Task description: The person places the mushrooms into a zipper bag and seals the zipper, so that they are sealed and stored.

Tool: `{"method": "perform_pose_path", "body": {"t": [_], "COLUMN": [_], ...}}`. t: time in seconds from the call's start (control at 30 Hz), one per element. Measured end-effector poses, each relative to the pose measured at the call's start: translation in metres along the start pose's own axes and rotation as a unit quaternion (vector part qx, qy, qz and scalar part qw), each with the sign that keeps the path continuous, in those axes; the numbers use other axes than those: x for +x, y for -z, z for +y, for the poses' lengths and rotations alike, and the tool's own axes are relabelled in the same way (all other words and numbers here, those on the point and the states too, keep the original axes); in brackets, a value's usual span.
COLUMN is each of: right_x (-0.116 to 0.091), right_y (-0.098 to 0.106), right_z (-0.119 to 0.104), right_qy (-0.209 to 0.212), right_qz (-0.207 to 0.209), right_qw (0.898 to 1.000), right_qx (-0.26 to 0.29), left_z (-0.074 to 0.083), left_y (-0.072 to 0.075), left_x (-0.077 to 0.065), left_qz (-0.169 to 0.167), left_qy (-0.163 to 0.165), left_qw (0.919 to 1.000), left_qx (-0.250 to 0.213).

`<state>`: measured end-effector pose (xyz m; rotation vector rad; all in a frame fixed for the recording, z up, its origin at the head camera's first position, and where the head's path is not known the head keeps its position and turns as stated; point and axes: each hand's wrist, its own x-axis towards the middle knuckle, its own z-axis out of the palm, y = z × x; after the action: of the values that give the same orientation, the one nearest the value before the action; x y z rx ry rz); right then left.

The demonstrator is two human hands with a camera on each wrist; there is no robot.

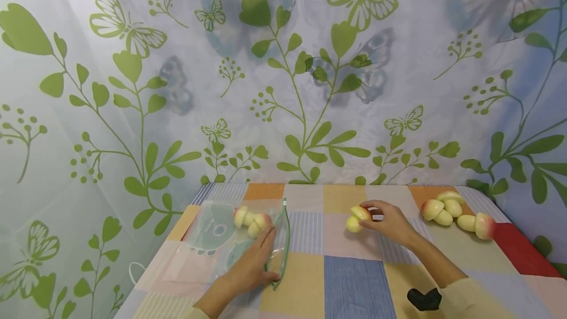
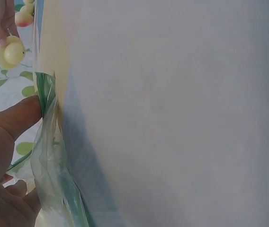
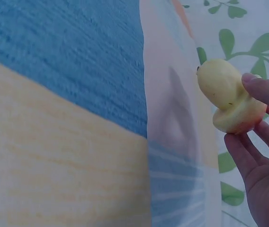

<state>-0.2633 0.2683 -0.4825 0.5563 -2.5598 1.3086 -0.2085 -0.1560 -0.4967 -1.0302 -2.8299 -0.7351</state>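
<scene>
Mushroom is pinched by the curled right hand.

A patchwork-covered table bears a clear bag and mushroom-shaped pieces

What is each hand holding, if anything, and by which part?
The right hand holds a toy mushroom by its red-tinged cap. The left hand touches the clear zip bag at its green-edged mouth; no clear grip shows.
</scene>
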Motion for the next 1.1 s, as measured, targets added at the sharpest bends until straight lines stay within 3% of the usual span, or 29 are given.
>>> {"method": "perform_pose_path", "body": {"t": [0.4,0.57,0.87,1.1], "right_x": [0.009,0.013,0.019,0.026], "right_y": [-0.027,-0.036,-0.05,-0.065], "right_z": [-0.011,-0.016,-0.027,-0.027], "right_qy": [0.021,0.01,0.015,0.032], "right_qz": [-0.014,-0.018,-0.031,-0.042], "right_qw": [0.998,0.998,0.997,0.995], "right_qx": [0.051,0.058,0.075,0.081], "left_z": [0.001,0.001,-0.001,-0.002], "left_y": [0.001,0.0,-0.001,-0.001], "left_x": [-0.001,-0.002,0.0,-0.001], "left_qz": [-0.004,0.002,-0.008,-0.006], "left_qy": [0.006,-0.001,0.019,0.006], "left_qw": [1.0,1.0,0.9998,1.0], "left_qx": [0.003,0.001,-0.003,-0.005]}}
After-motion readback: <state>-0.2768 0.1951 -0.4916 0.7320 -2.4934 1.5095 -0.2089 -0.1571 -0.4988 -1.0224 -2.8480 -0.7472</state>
